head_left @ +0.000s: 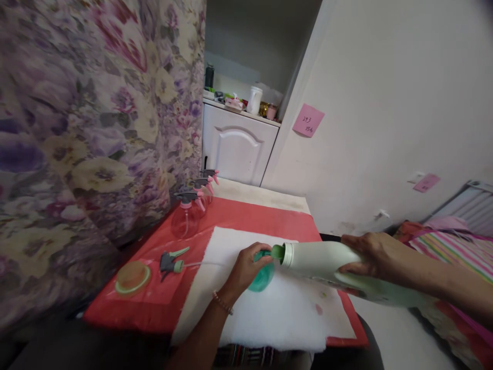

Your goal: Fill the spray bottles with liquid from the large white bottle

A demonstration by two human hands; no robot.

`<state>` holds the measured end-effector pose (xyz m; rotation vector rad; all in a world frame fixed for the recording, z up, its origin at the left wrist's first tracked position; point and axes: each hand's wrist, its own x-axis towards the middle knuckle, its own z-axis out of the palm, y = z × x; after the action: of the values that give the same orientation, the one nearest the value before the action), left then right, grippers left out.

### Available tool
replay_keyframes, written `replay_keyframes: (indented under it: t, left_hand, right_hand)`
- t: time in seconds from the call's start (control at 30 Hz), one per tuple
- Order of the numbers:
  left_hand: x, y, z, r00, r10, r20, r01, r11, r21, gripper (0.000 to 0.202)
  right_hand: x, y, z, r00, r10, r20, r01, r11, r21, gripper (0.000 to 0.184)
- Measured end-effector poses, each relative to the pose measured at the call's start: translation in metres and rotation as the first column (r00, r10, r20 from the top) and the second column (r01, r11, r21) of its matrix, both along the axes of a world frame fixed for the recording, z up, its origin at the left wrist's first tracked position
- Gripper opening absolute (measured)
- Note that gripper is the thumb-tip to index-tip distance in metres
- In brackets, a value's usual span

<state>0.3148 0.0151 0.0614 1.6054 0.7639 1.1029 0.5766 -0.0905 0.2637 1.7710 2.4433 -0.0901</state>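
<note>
My left hand (249, 264), with a beaded bracelet at the wrist, is closed around the neck of a small round translucent green bottle (262, 280) on the white cloth (285, 313). My right hand (364, 254) grips a large pale green jug (318, 257), tipped almost level, its open mouth towards the small bottle. A green spout (278, 251) shows at the jug's mouth, beside my left fingertips. Whether liquid is flowing cannot be made out. A grey and green spray trigger head (171, 262) with its thin tube lies to the left.
Clear spray bottles with grey and pink heads (187, 213) stand at the table's back left. A round green-rimmed lid (133, 278) lies near the left edge of the red tabletop (265, 218). A floral curtain (96, 128) hangs at left; a white cabinet (241, 141) stands behind.
</note>
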Motion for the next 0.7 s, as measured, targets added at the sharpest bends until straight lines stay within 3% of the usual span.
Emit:
replay_keyframes:
  t: [0.4, 0.7]
  left_hand:
    - [0.001, 0.0, -0.002, 1.0, 0.012, 0.01, -0.012, 1.0, -0.014, 0.019]
    - [0.002, -0.002, 0.0, 0.999, 0.035, 0.022, -0.034, 0.999, -0.025, 0.019]
  right_hand:
    - [0.002, -0.001, -0.003, 0.999, -0.005, -0.045, 0.006, 1.0, 0.014, 0.037]
    - [0.023, -0.005, -0.044, 0.955, -0.188, -0.23, 0.178, 0.982, -0.064, 0.042]
